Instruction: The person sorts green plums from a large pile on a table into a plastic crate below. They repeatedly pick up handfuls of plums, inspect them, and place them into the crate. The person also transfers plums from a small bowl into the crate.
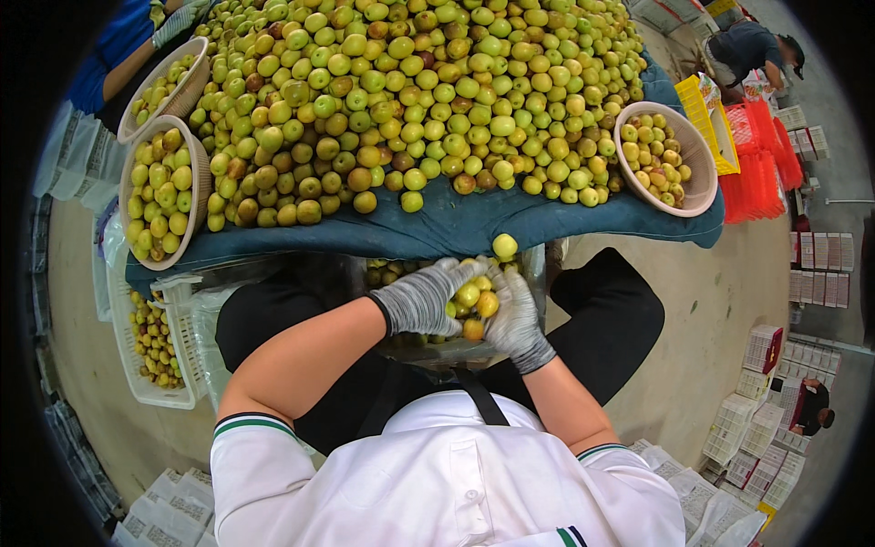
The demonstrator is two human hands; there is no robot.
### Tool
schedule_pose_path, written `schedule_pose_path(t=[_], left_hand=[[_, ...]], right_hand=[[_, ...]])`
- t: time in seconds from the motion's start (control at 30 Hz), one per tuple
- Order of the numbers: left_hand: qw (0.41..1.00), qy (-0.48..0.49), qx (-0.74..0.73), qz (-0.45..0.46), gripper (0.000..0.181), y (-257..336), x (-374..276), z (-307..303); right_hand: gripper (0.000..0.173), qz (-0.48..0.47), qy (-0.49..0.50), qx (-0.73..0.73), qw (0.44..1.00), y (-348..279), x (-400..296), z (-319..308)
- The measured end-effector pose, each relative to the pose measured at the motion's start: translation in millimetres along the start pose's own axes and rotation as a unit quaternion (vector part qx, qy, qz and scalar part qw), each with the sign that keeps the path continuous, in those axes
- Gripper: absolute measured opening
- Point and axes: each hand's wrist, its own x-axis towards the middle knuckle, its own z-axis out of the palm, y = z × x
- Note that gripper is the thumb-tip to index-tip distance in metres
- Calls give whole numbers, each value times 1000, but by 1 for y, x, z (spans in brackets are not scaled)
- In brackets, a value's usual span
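Observation:
My left hand (pixel 425 299) and my right hand (pixel 513 316), both in grey knit gloves, cup several yellow-green jujubes (pixel 467 295) between them. They are over a lined container (pixel 454 352) between my knees, which holds more fruit. One jujube (pixel 504 245) is just above my right fingertips, near the edge of the blue cloth (pixel 437 220). On that cloth lies a large heap of green and brownish jujubes (pixel 410 102).
Pink baskets of fruit stand at the right (pixel 704 171) and left (pixel 199 198) table edges. A white crate (pixel 123 328) with fruit is low at left. A co-worker's gloved hand (pixel 179 24) is at upper left. Yellow (pixel 711 130) and red crates (pixel 752 161) stand right.

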Motion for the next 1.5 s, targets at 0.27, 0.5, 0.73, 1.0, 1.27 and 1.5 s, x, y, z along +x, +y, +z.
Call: schedule_pose_path(t=[0.27,0.5,0.73,1.0,1.27,1.5], left_hand=[[992,-100,58,-55,65,8,-3,-39],[938,302,87,-143,53,-20,36,-101],[920,311,104,-214,79,-44,67,-111],[952,190,139,-198,87,-30,69,-112],[969,206,117,-62,81,-14,30,-99],[938,319,29,-135,42,-33,27,-102]], right_hand=[[36,-4,-10,-612,791,-36,8,1],[43,-510,143,-771,353,-119,135,56],[61,-370,165,-861,308,-105,173,80],[42,-365,10,-849,383,-89,134,56],[40,-422,55,-756,497,-89,85,74],[47,-317,133,-809,476,-103,144,109]])
